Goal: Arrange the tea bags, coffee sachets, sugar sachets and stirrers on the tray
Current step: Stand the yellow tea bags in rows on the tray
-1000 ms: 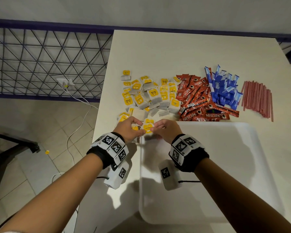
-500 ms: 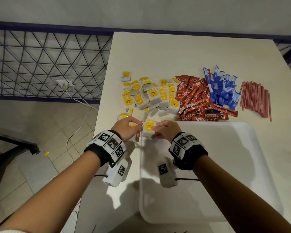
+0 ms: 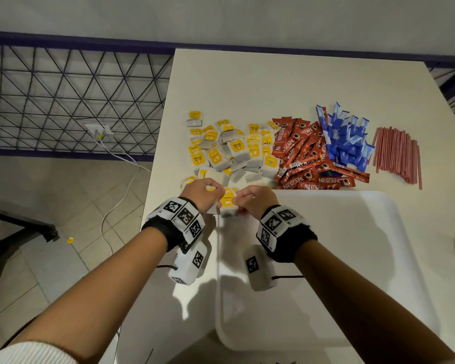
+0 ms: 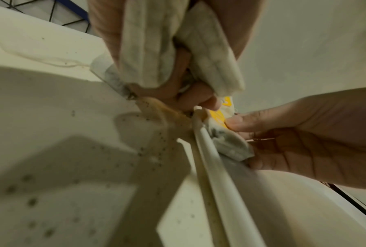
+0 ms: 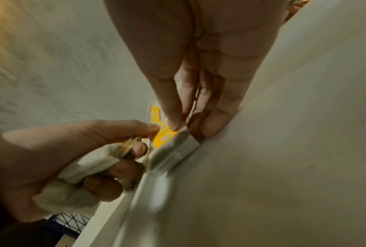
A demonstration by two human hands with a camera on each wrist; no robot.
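A pile of tea bags (image 3: 234,151) with yellow tags lies on the table beyond the white tray (image 3: 326,258). Right of it are red coffee sachets (image 3: 305,156), blue sugar sachets (image 3: 347,140) and pink stirrers (image 3: 397,153). My left hand (image 3: 216,195) grips a bundle of tea bags (image 4: 156,50) in its palm. My right hand (image 3: 238,202) pinches one tea bag (image 5: 171,150) by its yellow tag (image 5: 165,135) at the tray's far left corner. The left thumb touches that tag too. The bag hangs against the tray rim (image 4: 211,167).
The table (image 3: 273,82) stands against a wall, and its left edge is close to my left hand. Left of it are a metal grid fence (image 3: 63,101), a socket with a cable (image 3: 100,130) and a tiled floor. A dark frame (image 3: 16,227) stands at the lower left.
The single tea bag between my hands has come down a little onto the tray's corner. Both hands stay close together in nearly the same place.
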